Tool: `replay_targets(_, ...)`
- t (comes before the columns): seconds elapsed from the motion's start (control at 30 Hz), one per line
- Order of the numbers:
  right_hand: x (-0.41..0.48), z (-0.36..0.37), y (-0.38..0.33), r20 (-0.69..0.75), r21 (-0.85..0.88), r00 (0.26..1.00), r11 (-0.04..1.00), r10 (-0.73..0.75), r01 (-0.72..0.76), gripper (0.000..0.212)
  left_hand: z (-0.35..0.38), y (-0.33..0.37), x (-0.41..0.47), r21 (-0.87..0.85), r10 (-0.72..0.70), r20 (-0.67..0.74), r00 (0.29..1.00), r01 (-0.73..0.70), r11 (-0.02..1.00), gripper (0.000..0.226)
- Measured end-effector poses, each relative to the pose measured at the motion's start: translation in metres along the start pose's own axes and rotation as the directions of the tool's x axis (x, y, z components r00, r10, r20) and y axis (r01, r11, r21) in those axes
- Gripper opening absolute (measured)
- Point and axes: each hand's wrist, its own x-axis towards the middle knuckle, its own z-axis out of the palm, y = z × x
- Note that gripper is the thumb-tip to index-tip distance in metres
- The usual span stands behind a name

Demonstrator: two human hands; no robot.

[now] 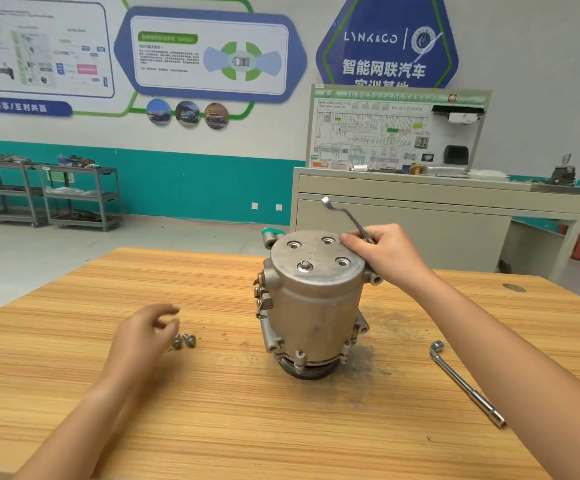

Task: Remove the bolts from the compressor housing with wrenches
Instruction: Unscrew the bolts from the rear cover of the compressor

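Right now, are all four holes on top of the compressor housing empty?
No: one bolt sits in the near hole atop the compressor housing; the other three holes are empty.

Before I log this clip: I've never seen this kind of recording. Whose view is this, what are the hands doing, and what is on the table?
This is one picture from a camera worn on a person's head, looking down at their own bare hands; there is no robot. On the wooden table stands a metal compressor housing. Its top has four bolt holes: three are empty and one bolt is still in. The right hand holds an offset wrench at the housing's top edge. The left hand hangs open above two loose bolts, holding nothing. An L-shaped socket wrench lies to the right.
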Motion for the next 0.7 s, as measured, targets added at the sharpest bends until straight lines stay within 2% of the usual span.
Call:
replay_targets(0.1,-0.004,-0.003,-0.006,-0.017,-0.086,0.998,0.995,-0.059,0.058,0.018,0.005,0.063,0.006,-0.224,0.168,-0.104,0.98,-0.188,0.956,0.03)
replay_targets(0.17,-0.01,-0.007,-0.008,-0.079,-0.113,0.992,0.99,-0.099,0.089,0.02,0.011,0.105,0.014,-0.335,0.214,-0.14,0.967,-0.249,0.909,0.031)
replay_targets(0.23,-0.021,-0.013,-0.008,-0.125,-0.144,0.986,0.985,-0.114,0.096,0.03,0.016,0.136,0.022,-0.455,0.199,-0.078,0.977,-0.213,0.865,0.032)
replay_targets(0.3,-0.036,-0.02,-0.009,-0.115,-0.187,0.985,0.977,-0.126,0.103,0.029,0.019,0.151,0.026,-0.532,0.201,0.04,0.979,-0.15,0.833,0.029)
replay_targets(0.4,-0.06,-0.027,-0.014,-0.005,-0.328,0.986,0.932,-0.168,0.157,0.029,0.022,0.149,0.021,-0.529,0.205,0.068,0.976,-0.139,0.837,0.009)
replay_targets(0.5,-0.078,-0.024,-0.02,0.08,-0.444,0.982,0.876,-0.173,0.19,0.03,0.022,0.137,0.011,-0.525,0.164,-0.005,0.986,-0.142,0.839,0.009)
replay_targets(0.7,-0.087,-0.018,-0.03,0.065,-0.498,0.979,0.844,-0.196,0.202,0.031,0.029,0.133,-0.018,-0.535,0.117,-0.201,0.973,-0.209,0.818,0.009)
